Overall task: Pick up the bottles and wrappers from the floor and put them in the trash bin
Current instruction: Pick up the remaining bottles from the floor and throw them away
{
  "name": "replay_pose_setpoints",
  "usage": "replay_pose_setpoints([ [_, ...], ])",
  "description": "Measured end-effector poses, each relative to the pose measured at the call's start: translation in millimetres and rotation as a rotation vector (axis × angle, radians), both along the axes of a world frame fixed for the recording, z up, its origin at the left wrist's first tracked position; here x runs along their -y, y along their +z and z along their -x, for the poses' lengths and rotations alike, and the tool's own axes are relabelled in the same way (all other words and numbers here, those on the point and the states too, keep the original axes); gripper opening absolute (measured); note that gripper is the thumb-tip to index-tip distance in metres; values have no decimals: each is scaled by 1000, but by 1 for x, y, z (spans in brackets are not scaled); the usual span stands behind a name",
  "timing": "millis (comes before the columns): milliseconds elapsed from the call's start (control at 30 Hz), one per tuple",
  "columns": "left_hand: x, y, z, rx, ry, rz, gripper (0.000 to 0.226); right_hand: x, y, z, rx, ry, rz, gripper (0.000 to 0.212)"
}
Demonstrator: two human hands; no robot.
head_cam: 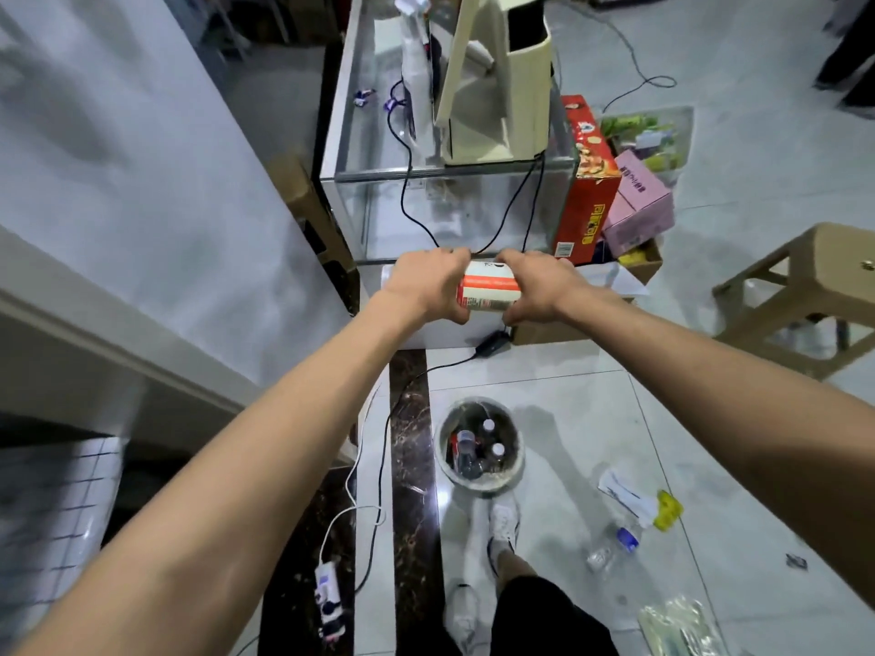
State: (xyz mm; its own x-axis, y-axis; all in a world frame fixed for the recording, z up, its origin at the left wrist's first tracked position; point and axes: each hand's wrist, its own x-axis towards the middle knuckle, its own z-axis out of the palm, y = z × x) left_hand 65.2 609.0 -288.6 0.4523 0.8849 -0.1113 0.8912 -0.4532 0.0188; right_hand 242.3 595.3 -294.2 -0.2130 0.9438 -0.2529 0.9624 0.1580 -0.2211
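Note:
I hold a bottle with a white and orange label (487, 288) sideways between both hands, well above the floor. My left hand (424, 286) grips one end and my right hand (535, 288) grips the other. Below, on the floor, stands a round white trash bin (509, 475) with several bottles inside. A clear plastic bottle with a blue cap (615, 546) lies on the tiles right of the bin. Near it lie a white and yellow wrapper (639, 501), a small dark wrapper (796, 561) and a clear plastic wrapper (682, 624).
A glass cabinet (426, 177) with a cream appliance (502, 78) on top stands ahead. Red (587, 182) and pink (639, 201) boxes sit to its right. A tan stool (805, 286) stands far right. Cables and a power strip (326, 598) run across the floor. My feet (502, 527) are by the bin.

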Motion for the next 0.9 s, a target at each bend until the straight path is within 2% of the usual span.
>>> replay_pose_setpoints([
  [267,-64,-51,-13,-20,103,111,60,-81,-55,-10,-22,59,86,73],
  [433,-84,-108,-5,-40,100,193,60,-100,-118,-4,-47,73,193,73],
  [633,-87,-257,-3,-24,129,322,65,-102,-257,1,-16,27,299,77],
  [800,-42,-420,-9,30,173,509,71,-57,-418,-5,-12,0,354,72],
  [900,-3,-499,-15,47,215,598,84,-19,-503,-9,20,16,366,74],
])
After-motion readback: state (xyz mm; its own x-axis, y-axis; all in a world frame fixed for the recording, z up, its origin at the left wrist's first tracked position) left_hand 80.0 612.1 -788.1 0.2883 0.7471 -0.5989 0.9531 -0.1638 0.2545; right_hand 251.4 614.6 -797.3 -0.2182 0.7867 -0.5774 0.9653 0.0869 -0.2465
